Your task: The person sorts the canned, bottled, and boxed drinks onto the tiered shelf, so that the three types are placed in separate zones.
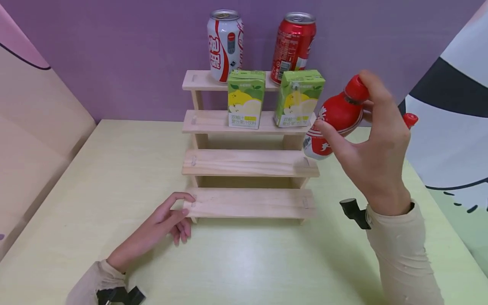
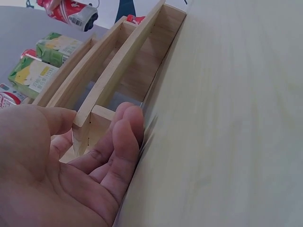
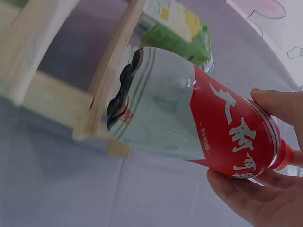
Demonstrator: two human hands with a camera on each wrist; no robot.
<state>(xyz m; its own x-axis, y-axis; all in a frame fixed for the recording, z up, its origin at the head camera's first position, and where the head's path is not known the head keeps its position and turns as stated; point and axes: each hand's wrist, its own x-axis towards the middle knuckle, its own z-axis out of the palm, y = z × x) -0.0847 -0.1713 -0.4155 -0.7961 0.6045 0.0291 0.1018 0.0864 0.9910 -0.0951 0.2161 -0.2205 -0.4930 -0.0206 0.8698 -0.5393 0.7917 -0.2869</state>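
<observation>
A four-step wooden display rack (image 1: 249,163) stands on the table. My left hand (image 1: 165,218) pinches the left end of its lowest step (image 2: 125,71) between thumb and forefinger, the other fingers bent below. My right hand (image 1: 381,140) holds a small red-and-white plastic bottle (image 1: 335,116) with a red cap, tilted in the air by the rack's right side. In the right wrist view the bottle (image 3: 189,113) shows its bottom turned toward the rack, and the fingers grip it near the cap end.
A white can (image 1: 225,46) and a red can (image 1: 293,46) stand on the top step. Two green juice cartons, a left one (image 1: 245,99) and a right one (image 1: 299,99), stand on the step below. Another red cap (image 1: 410,120) shows behind my right hand. A purple backdrop (image 1: 133,63) rises behind.
</observation>
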